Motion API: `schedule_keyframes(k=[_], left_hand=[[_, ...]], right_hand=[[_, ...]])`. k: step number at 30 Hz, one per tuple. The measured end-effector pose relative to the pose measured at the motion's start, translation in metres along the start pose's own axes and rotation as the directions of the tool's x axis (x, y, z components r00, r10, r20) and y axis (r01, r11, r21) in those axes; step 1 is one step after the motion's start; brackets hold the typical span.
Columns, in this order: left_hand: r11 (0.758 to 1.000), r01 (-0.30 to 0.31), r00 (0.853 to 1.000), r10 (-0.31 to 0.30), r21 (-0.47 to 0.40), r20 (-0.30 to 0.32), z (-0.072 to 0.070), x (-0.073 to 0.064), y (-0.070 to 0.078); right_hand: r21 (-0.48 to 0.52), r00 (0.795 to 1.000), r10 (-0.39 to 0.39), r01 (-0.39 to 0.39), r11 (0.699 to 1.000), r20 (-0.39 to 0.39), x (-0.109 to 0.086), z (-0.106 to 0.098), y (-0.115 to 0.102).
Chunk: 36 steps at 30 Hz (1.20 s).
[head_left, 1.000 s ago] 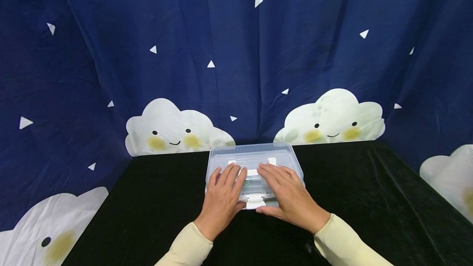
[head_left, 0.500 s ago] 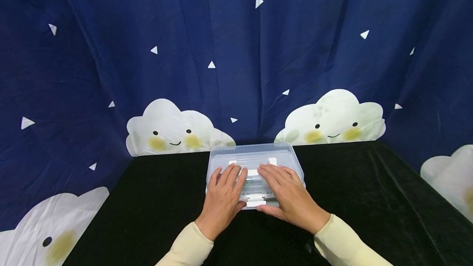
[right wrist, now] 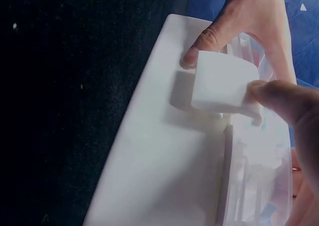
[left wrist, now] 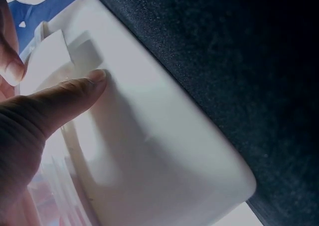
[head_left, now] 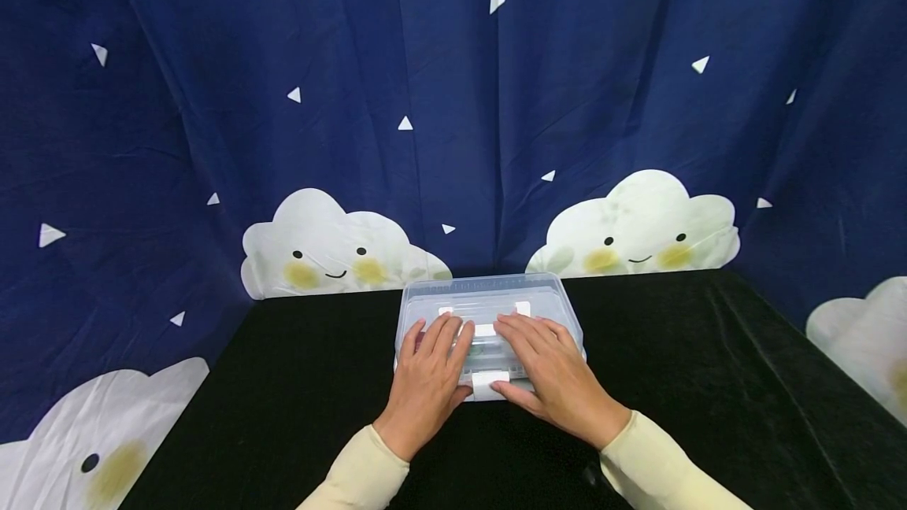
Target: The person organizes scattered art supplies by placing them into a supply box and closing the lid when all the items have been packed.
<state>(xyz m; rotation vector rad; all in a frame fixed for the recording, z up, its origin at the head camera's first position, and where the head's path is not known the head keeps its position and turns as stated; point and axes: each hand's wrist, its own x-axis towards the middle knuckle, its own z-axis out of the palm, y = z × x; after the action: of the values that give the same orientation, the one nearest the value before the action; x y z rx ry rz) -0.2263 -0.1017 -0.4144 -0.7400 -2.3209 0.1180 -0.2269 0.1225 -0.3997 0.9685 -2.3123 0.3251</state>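
Note:
A clear plastic storage box (head_left: 489, 291) with a lid lies on the black-covered table, a white latch (head_left: 489, 386) at the middle of its front. My left hand (head_left: 418, 396) rests on the lid's left part, fingers extended, while its thumb (left wrist: 75, 99) touches the pale front wall beside the latch. On the lid's right part lie the long fingers of my right hand (head_left: 563, 384). Its thumb (right wrist: 279, 99) is at the upper edge of the latch, which tilts out from the wall in the right wrist view. Reddish and green contents show faintly through the lid.
Black cloth (head_left: 312, 400) covers the table around the box. Behind it hangs a navy curtain (head_left: 453, 101) printed with white clouds and triangles. A white handle (head_left: 485, 330) lies on the lid between the hands.
The latch flap has swung on its hinge and now faces outward as a plain white plate. The right thumb has moved slightly up onto it. The left hand and the box keep their places.

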Motion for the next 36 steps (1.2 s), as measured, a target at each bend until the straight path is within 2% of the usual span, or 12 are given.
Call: schedule_keyframes(k=[9, 17, 36], left_hand=[[1.000, -0.001, 1.000, 0.001, -0.001, -0.006, 0.0008, -0.0006, 0.0002], [1.000, -0.008, 1.000, 0.008, -0.001, -0.016, 0.0009, -0.0004, 0.0000], [1.000, -0.012, 1.000, 0.012, 0.007, -0.024, 0.0001, 0.0003, 0.0002]], right_hand=[[-0.009, 0.999, 0.018, -0.018, 1.000, -0.035, 0.0017, 0.0027, -0.0009], [0.004, 0.998, 0.067, -0.067, 0.998, -0.012, 0.0020, 0.0036, -0.0028], [0.061, 0.990, 0.139, -0.136, 0.989, -0.036, 0.0067, 0.0025, -0.0077]])
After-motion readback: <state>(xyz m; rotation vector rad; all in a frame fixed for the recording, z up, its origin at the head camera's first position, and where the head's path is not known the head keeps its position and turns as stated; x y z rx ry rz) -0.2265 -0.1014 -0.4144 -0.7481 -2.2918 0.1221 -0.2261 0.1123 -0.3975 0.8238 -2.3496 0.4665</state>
